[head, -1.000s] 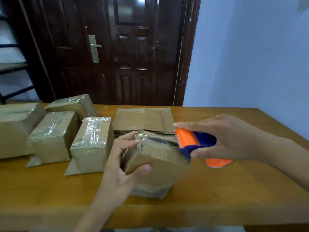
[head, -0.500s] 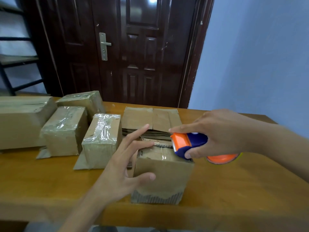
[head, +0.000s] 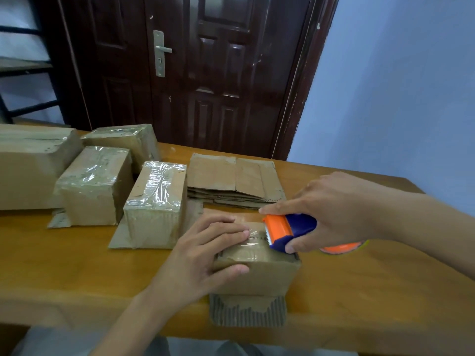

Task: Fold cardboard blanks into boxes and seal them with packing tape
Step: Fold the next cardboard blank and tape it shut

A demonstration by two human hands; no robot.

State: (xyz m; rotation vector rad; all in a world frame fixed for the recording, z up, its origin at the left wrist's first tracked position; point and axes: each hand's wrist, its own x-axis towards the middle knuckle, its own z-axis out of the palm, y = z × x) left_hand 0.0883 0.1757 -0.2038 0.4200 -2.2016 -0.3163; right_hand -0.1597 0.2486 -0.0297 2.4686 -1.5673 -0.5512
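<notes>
A small cardboard box [head: 257, 273] of brown corrugated board is seen at the near edge of the wooden table [head: 359, 291], with a torn flap of exposed ribbed fluting [head: 246, 313] lying flat below its front face. Its top is covered by a glossy strip of clear tape [head: 253, 244]. The box is clasped by the left hand [head: 203, 255]: the fingers are laid flat and close together across the taped top, and the thumb is pressed against the front face. A tape dispenser [head: 290, 231] of smooth orange and blue plastic is gripped by the right hand [head: 331, 214], whose fingers are curled over its body with the index finger stretched forward; its toothed edge is held at the box's top right edge, and an orange roll hub is visible beneath the palm.

Further back, three small sealed boxes [head: 156, 204] wrapped in wrinkled shiny tape are counted, with one larger long box [head: 30, 168] at the left edge. One stack of flat cardboard blanks [head: 234, 181] is placed behind the held box. Beyond the table, a dark panelled wooden door [head: 205, 73] with a metal handle [head: 160, 52] is set beside a pale blue wall [head: 398, 86].
</notes>
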